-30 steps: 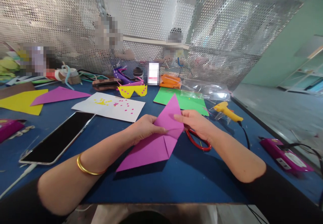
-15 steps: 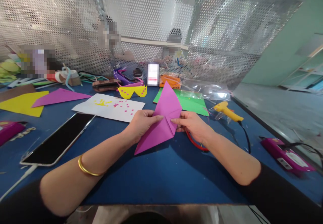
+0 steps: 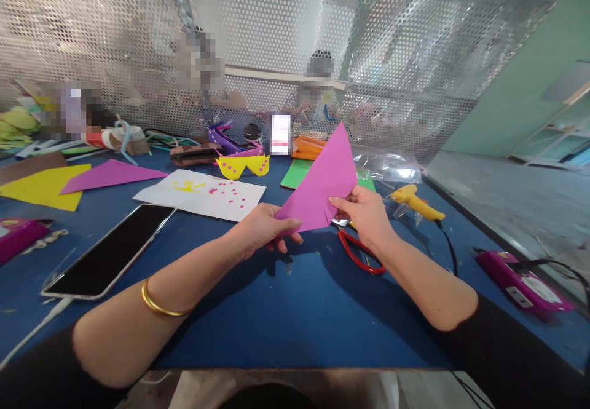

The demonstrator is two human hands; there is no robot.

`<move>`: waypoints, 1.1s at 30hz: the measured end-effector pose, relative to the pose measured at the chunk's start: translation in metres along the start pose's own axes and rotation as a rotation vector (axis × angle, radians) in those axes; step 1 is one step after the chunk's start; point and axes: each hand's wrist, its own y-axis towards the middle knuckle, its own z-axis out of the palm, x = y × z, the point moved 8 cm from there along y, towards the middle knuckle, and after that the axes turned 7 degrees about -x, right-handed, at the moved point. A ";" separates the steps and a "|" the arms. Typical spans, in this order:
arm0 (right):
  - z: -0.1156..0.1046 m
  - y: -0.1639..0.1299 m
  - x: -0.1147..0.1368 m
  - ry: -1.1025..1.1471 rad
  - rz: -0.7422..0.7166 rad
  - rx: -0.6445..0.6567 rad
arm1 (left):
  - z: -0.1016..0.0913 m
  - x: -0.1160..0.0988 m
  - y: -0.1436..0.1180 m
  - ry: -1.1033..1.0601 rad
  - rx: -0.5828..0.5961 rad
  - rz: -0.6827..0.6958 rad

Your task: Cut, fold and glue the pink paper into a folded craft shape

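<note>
A folded purple paper triangle (image 3: 322,181) is lifted off the blue table (image 3: 295,323), its tip pointing up and away. My left hand (image 3: 260,230) pinches its lower left corner. My right hand (image 3: 364,212) grips its lower right edge with thumb and fingers. A gold bangle (image 3: 159,304) sits on my left wrist. Red-handled scissors (image 3: 359,255) lie on the table just under my right hand.
A phone (image 3: 108,252) lies at left with a white cable. Behind are a white sheet (image 3: 200,195) with yellow and pink bits, yellow paper glasses (image 3: 242,166), green paper (image 3: 297,174), a yellow glue gun (image 3: 415,203), purple (image 3: 110,175) and yellow (image 3: 43,184) sheets, and a perforated metal screen (image 3: 276,40).
The purple paper has gone from lying half on the table to held up in the air, flipped and tilted so that its tip points up to the right. Both hands rose with it.
</note>
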 end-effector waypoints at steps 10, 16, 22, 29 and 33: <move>-0.013 0.009 0.001 0.016 -0.011 -0.106 | -0.012 -0.002 0.008 -0.031 -0.108 0.019; -0.017 0.012 -0.001 0.046 0.000 -0.148 | -0.018 -0.005 0.011 -0.083 -0.176 0.028; -0.018 0.014 -0.004 0.082 0.020 -0.161 | -0.028 -0.005 0.012 -0.145 -0.256 0.073; -0.008 0.005 -0.001 0.059 0.107 0.005 | -0.038 -0.008 0.012 0.005 -0.194 0.021; 0.013 -0.014 0.000 -0.004 0.176 0.190 | -0.035 -0.017 0.010 -0.024 -0.136 0.060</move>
